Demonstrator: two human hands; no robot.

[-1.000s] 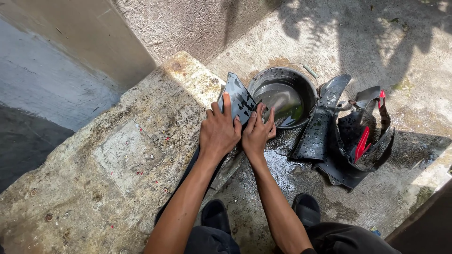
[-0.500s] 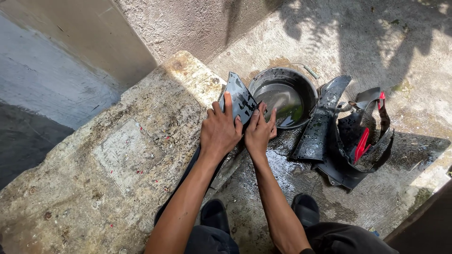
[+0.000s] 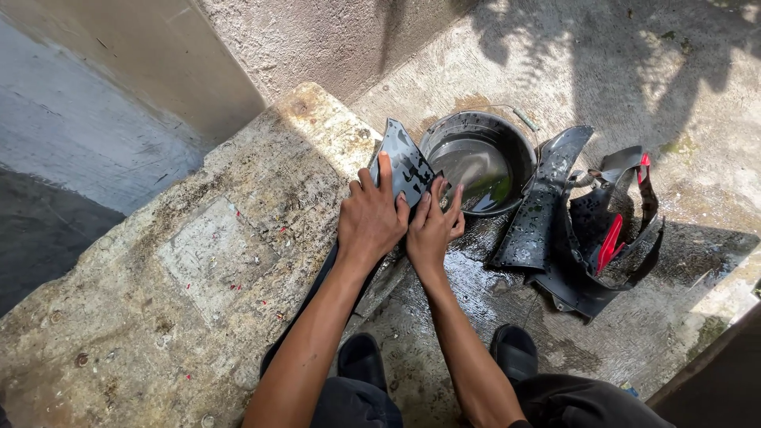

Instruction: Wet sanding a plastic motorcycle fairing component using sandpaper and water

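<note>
Rough, stained concrete fills the scene: a raised slab (image 3: 182, 269) runs along the left beside a plastered wall (image 3: 333, 40), and wet ground (image 3: 476, 293) lies to the right. A long, narrow black plastic panel (image 3: 404, 162) leans across the slab's edge, its long axis running from lower left to upper right, its pointed end rising towards a round dark metal bucket of water (image 3: 479, 162). Most of the panel's length is hidden under the hands and the left forearm, so its lower end is hard to make out. The left hand (image 3: 371, 222) lies flat on the panel, fingers spread and straight, gripping nothing. The right hand (image 3: 432, 230) presses just beside it, fingers likewise extended, their tips at the bucket's rim. Right of the bucket lies a heap of wet black plastic body panels (image 3: 555, 230), one showing a red strip (image 3: 610, 242); how the pieces overlap is unclear. Two dark shoes (image 3: 515, 349) show at the bottom, with the knees cut off by the frame.
</note>
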